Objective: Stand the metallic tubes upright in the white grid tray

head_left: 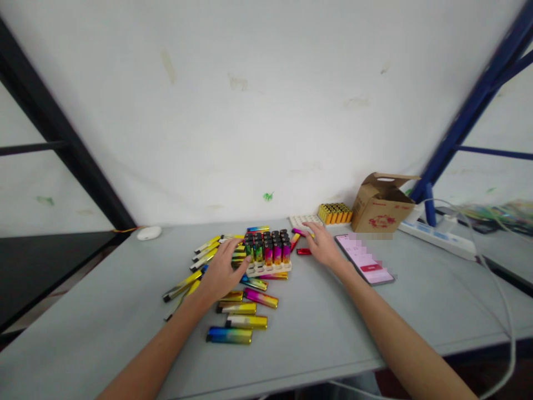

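My left hand [222, 270] is at the left side of a white holed rack [268, 270], thumb and fingers curved around its edge. Lighters with black tops [277, 253] stand upright in the rack in green, magenta and orange. Its front row of holes holds none. To the right of the rack, my right hand [320, 243] pinches a magenta and yellow lighter [300, 232] between thumb and fingers. A red lighter [303, 251] lies just below that hand. Under and around my left hand, several loose lighters [237, 308] lie in yellow, blue and magenta.
A second white holed rack [305, 221] lies by the wall, beside a block of orange-yellow lighters [335, 213]. An open cardboard box [381, 205], a lit phone [364, 259] and a power strip [437, 240] are on the right. A white oval case [149, 233] sits far left.
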Tool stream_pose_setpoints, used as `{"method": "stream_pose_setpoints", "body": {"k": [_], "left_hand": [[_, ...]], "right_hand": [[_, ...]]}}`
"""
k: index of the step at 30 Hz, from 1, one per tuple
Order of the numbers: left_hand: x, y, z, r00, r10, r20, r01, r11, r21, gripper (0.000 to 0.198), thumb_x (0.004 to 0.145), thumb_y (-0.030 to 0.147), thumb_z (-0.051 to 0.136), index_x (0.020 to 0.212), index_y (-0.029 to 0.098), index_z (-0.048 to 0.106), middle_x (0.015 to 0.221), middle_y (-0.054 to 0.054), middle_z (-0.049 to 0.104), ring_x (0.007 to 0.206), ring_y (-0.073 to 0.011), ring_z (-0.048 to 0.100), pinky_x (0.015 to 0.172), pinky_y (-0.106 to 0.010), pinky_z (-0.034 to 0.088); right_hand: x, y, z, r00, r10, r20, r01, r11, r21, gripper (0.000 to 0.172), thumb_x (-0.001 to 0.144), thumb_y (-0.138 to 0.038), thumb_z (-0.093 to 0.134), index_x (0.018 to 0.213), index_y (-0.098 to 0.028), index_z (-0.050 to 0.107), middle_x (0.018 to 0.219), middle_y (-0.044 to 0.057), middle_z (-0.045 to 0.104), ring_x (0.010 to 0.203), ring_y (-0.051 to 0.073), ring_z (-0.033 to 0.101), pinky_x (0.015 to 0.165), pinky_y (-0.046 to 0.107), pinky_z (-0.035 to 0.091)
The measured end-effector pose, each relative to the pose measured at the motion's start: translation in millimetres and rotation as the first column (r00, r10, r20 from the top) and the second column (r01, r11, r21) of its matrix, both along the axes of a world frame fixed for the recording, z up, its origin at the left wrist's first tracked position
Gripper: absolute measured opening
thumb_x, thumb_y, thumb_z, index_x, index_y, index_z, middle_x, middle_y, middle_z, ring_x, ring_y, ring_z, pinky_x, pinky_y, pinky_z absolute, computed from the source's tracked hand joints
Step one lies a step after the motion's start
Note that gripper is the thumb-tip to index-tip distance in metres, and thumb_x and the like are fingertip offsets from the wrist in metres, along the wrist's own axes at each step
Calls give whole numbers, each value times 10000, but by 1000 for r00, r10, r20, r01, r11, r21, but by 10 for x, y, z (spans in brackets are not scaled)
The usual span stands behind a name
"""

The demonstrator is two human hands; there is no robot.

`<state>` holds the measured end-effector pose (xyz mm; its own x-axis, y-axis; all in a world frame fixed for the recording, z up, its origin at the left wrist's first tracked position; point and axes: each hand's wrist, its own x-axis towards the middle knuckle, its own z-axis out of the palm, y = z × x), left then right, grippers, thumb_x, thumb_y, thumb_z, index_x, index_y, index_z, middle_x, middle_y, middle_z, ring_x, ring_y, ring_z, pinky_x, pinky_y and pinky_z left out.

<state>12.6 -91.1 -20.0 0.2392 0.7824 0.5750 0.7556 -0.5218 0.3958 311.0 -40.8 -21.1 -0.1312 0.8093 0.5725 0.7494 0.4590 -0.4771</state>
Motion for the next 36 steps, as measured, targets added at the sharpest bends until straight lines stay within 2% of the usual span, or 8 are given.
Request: {"method": "stream_pose_setpoints", "body": {"k": [5,10,18,23,27,30,33,36], "left_hand": [[10,-5,-6,1000,9,-2,-9,1000,-7,397,897,390,499,1226,169,517,1227,-142,590,1183,-299,536,1039,-497,418],[-10,-7,56,1000,8,-22,-8,1000,8,411,901,394,490,1242,165,509,1244,-143,577,1203,-304,520,1065,-498,391],[-19,-10,84,1000,-17,-22,17,1000,9,400,925,384,466,1262,170,497,1250,-141,571,1211,-295,508,1068,-497,382],[13,-21,39,1000,-14,-21,13,1000,-17,424,937,390,441,1288,156,482,1277,-159,557,1230,-300,502,1069,-494,387],[28,-40,56,1000,-7,0,7,1000,-15,428,942,385,435,1308,166,465,1299,-156,546,1248,-294,495,1082,-489,376],[37,-43,66,1000,-5,14,5,1000,-4,437,940,374,440,1313,146,460,1301,-171,541,1254,-302,490,1080,-492,376],[42,-34,61,1000,-7,8,7,1000,12,437,942,364,438,1314,137,454,1288,-174,544,1245,-306,492,1074,-499,383],[44,-25,50,1000,-1,-6,1,999,32,425,953,363,422,1316,142,445,1291,-169,536,1247,-296,488,1084,-496,375]], "right_hand": [[105,60,-68,978,-59,198,100,974,-203,316,923,-265,469,1113,-177,705,1097,132,726,1027,275,663,900,380,485],[128,70,-69,962,-208,176,249,933,-260,214,875,-320,596,979,-187,727,963,106,759,908,259,700,795,327,501],[158,123,-80,975,-217,56,224,931,-288,269,836,-298,660,1071,-171,692,991,117,756,950,288,699,827,378,512],[170,145,48,958,-61,-282,-16,964,-264,327,775,-301,664,1057,-137,685,980,113,729,844,236,676,778,384,523],[54,54,204,766,85,-638,-327,905,-273,315,761,-409,630,946,-155,655,874,61,687,721,170,608,645,297,493],[-74,-75,328,474,26,-880,-500,831,-244,197,762,-373,594,825,-187,581,749,23,628,624,136,548,563,253,451],[-161,-196,421,154,-53,-987,-705,693,-148,137,746,-300,605,742,-208,503,585,-40,497,540,115,492,535,235,437],[-187,-263,453,52,-122,-991,-813,571,-113,183,759,-290,634,706,-212,477,482,-98,316,408,79,310,403,188,291]]}}
